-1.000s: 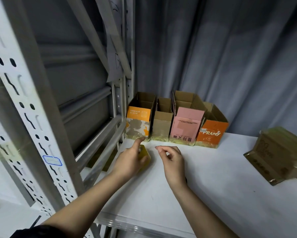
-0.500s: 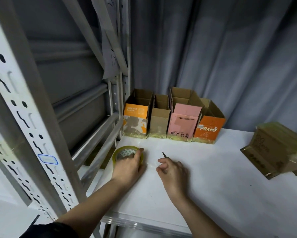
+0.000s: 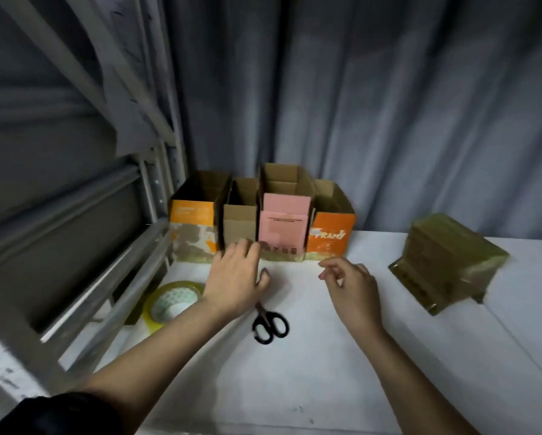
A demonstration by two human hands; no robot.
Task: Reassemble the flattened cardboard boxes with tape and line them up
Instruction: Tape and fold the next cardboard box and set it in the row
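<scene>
Our left hand (image 3: 235, 277) reaches forward over the table (image 3: 326, 372), palm down, fingers straight and loosely spread, grasping nothing. Its fingertips lie at the foot of the plain box (image 3: 240, 224), but we cannot tell whether they touch the cardboard. Our right hand (image 3: 351, 287) hangs over the table to the right, fingers loosely curled, thumb and forefinger near each other, with nothing between them that we can see.

Under the left wrist lie the scissors (image 3: 269, 324), black handles toward us, blades hidden beneath the hand. Left of that forearm, near the table's left edge, the tape roll (image 3: 174, 301) lies flat, partly covered by the arm. A dark sleeve (image 3: 53, 412) shows at the bottom left.

Four open boxes stand in a row at the back of the table, side against side. From left: an orange-and-white box (image 3: 192, 230), the plain box, a pink box (image 3: 284, 227) that stands tallest, and an orange box (image 3: 331, 235) with white lettering. All four have their tops open and flaps up.

Well apart to the right sits a taped box (image 3: 445, 259), brown under glossy tape and tilted, with one flap resting on the table.

A grey rack (image 3: 75, 246) runs along the left. A grey curtain (image 3: 389, 105) hangs behind the boxes.
</scene>
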